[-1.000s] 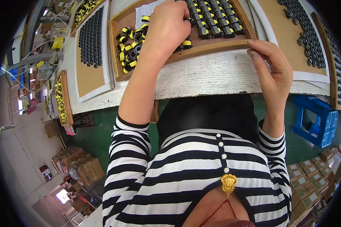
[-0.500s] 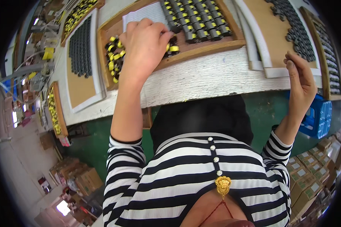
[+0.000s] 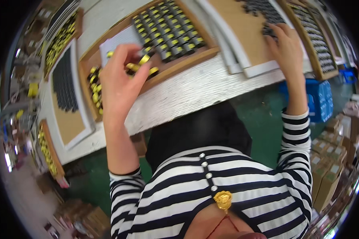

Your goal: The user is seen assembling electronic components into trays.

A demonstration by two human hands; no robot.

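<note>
While the left hand [image 3: 119, 79] pinches yellow-black parts [image 3: 141, 65] over the tray [image 3: 179, 65] — the right hand [image 3: 287, 44] rests spread on dark parts [image 3: 267, 16].

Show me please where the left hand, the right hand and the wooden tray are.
left hand [image 3: 117, 81], head view, on the back of the hand.
right hand [image 3: 287, 44], head view, on the back of the hand.
wooden tray [image 3: 187, 60], head view, on its near rim.

Your single head-mounted fisheye view looks steeply down from close above your striped top [image 3: 227, 191] onto the white workbench [image 3: 195, 89], its edges bowing toward the dark rim.
</note>
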